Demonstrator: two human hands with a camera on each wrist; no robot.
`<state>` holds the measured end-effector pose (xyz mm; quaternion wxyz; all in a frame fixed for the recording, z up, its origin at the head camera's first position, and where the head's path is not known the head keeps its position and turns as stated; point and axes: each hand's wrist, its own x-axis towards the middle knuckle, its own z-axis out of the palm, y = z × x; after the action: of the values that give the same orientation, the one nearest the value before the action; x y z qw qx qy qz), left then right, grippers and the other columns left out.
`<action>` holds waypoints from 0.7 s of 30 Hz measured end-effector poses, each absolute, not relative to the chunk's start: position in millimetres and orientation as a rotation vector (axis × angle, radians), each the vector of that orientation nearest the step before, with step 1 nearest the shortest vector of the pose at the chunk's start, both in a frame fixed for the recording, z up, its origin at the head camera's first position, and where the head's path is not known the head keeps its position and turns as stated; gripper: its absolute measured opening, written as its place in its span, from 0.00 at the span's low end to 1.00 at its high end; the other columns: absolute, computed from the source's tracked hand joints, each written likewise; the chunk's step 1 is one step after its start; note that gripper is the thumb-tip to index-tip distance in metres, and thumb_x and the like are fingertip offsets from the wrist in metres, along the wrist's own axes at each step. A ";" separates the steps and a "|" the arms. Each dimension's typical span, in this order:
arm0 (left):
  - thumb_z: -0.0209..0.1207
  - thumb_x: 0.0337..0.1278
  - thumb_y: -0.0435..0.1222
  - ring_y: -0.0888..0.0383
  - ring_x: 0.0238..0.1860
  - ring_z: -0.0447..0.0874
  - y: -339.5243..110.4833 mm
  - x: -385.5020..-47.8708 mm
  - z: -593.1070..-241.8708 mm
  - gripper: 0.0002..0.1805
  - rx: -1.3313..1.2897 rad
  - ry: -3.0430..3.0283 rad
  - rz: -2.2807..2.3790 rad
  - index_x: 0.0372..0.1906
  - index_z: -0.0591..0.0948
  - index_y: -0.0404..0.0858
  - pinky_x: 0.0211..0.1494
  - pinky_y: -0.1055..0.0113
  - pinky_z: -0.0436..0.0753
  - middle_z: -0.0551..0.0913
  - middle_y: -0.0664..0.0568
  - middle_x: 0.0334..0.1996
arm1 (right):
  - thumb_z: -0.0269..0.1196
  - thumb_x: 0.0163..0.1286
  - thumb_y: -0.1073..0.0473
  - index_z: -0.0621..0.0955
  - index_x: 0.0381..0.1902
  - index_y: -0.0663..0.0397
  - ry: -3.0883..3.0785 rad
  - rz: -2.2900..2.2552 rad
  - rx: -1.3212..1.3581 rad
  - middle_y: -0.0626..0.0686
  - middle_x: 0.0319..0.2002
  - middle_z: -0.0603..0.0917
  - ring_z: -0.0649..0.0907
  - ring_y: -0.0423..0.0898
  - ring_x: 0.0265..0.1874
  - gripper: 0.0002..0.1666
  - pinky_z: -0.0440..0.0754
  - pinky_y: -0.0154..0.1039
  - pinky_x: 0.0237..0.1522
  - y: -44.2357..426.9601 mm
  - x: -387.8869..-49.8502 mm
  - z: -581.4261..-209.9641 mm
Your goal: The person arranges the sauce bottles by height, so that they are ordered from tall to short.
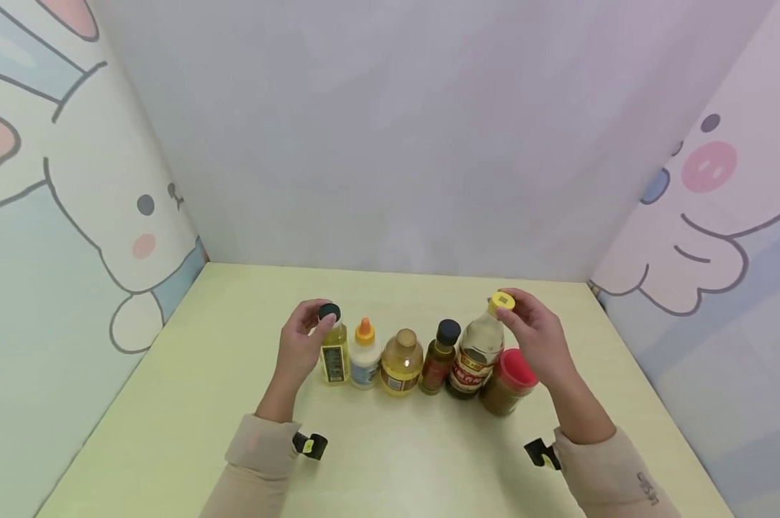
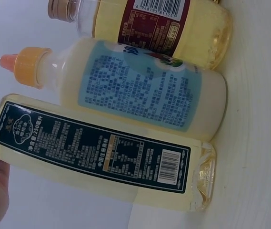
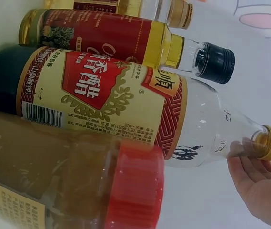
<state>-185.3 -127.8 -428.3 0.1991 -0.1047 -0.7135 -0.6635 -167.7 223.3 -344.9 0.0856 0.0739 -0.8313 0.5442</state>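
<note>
In the head view my left hand point(image 1: 299, 349) pinches the top of a slim square oil bottle point(image 1: 335, 360), thumb by its dark green cap point(image 1: 329, 311). Its dark label point(image 2: 92, 145) faces the left wrist camera. My right hand point(image 1: 542, 342) grips the yellow cap point(image 1: 502, 301) of a vinegar bottle point(image 1: 473, 360), dark liquid low inside. In the right wrist view fingers point(image 3: 252, 179) wrap the neck, and the cream and red label point(image 3: 97, 95) shows. Both bottles stand on the table.
Between them stand a white bottle with an orange nozzle point(image 1: 365, 352), a round yellow oil bottle point(image 1: 401, 363) and a black-capped, red-labelled bottle point(image 1: 438, 360). A brown jar with a red lid point(image 1: 518, 368) stands at the right end. Walls border the pale table point(image 1: 390, 460).
</note>
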 end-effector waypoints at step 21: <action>0.59 0.64 0.27 0.62 0.44 0.75 -126.8 -179.0 -417.0 0.14 -0.261 -2.056 -1.861 0.53 0.75 0.26 0.52 0.75 0.73 0.78 0.37 0.47 | 0.57 0.75 0.56 0.72 0.62 0.67 -2.540 1.570 0.200 0.61 0.51 0.79 0.79 0.41 0.45 0.24 0.76 0.31 0.50 218.1 -196.7 -313.3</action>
<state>-179.0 -126.8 -417.0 0.1771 -0.0922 -0.7265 -0.6575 -196.7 218.1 -313.3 0.0744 0.0668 -0.8464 0.5231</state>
